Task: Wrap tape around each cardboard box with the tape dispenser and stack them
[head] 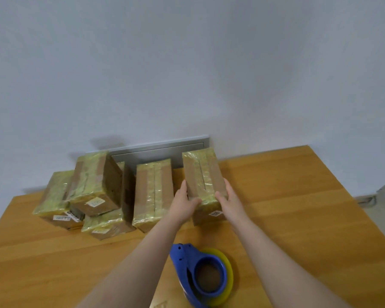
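A taped cardboard box (201, 174) is held between both my hands above the wooden table (298, 207). My left hand (183, 204) grips its left side and near corner, thumb over the top edge. My right hand (228, 200) grips its right side. The blue tape dispenser (200, 274) with a yellowish tape roll lies on the table near me, between my forearms, touched by neither hand. To the left another taped box (153, 192) lies flat, and further left several taped boxes (91, 190) are piled on each other.
A white wall rises behind the table, with a grey metal strip (160, 150) at its base behind the boxes. Bare tabletop shows to the right of the held box and at the near left. The floor shows at the far right edge.
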